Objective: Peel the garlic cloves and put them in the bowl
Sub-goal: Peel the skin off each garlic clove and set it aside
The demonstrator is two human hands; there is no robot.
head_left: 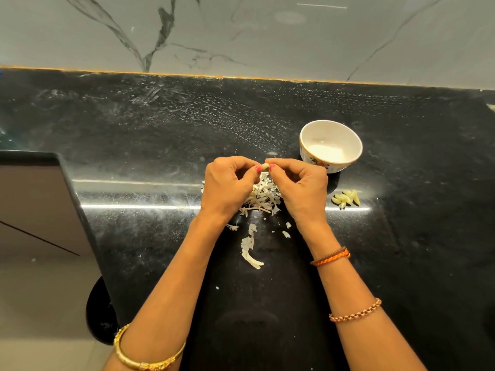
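Note:
A small pale garlic clove [265,166] is pinched between the fingertips of my left hand [229,184] and my right hand [301,186], held above the black counter. Under both hands lies a heap of white garlic skins [263,196]. A white bowl [331,145] with a patterned outside stands just right of my right hand, and nothing shows inside it. Several peeled yellowish cloves [346,198] lie on the counter in front of the bowl, to the right of my right hand.
Loose skin pieces [250,249] lie scattered on the counter [139,135] between my forearms. A marble-look wall [241,36] rises behind the counter. The counter's edge drops to a floor at the left [40,210].

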